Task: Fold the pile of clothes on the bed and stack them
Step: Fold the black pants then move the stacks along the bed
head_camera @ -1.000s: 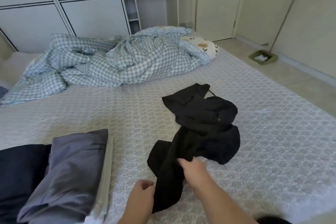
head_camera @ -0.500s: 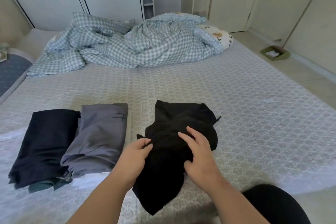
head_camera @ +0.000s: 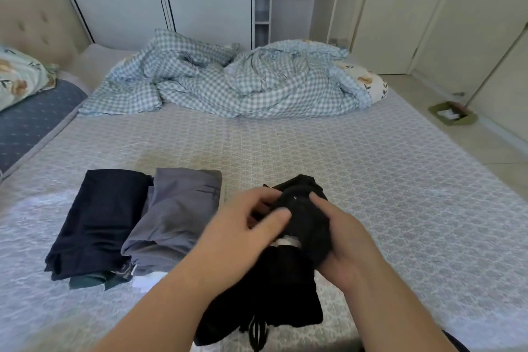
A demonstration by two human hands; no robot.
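Note:
A crumpled black garment (head_camera: 288, 288) lies at the near edge of the bed (head_camera: 343, 157), its lower part hanging toward me. My left hand (head_camera: 243, 231) grips its upper left side with curled fingers. My right hand (head_camera: 345, 240) holds its upper right side, thumb over the cloth. To the left sits a folded grey garment (head_camera: 174, 214) leaning on a folded dark navy garment (head_camera: 100, 220), with green and white cloth showing beneath them.
A rumpled blue checked duvet (head_camera: 228, 83) fills the far side of the bed, with a floral pillow (head_camera: 368, 81) at its right end. Another pillow (head_camera: 17, 77) lies far left. A white wardrobe (head_camera: 160, 3) stands behind; a green dustpan (head_camera: 451, 114) sits on the floor.
Both hands have pulled the black garment nearer and bunched it up from its spread state. The view has tilted, bringing the folded pile fully into sight.

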